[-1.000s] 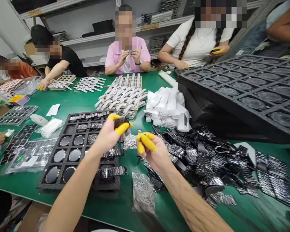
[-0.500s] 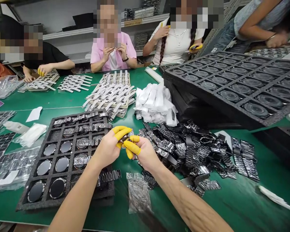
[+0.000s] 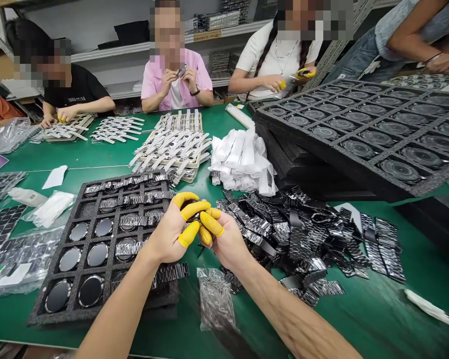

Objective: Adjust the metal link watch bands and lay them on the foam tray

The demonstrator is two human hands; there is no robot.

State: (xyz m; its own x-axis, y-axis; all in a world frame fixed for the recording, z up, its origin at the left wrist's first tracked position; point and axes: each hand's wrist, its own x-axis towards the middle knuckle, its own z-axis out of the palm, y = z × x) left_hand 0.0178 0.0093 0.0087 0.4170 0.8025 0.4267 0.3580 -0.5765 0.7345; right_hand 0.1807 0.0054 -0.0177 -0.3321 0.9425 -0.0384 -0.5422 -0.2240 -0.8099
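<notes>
My left hand, with yellow finger cots, is closed around a dark watch that its fingers mostly cover. Meeting it from the other side, my right hand pinches at the edge of the same watch, also in yellow cots. Exactly which part it grips is hidden. To the left lies a black foam tray holding round watch cases, several with black link bands on them. A heap of loose black link watch bands lies just right of my hands.
A plastic bag of thin metal pins lies before me. White-wrapped bundles and white-strapped watches sit farther back. Stacked black foam trays rise at right. Bagged parts lie at left. Several co-workers work across the table.
My left fingers have shifted over the watch, with the thumb now lower and apart from the index. My right hand stays against it. A co-worker at the back has lowered a hand.
</notes>
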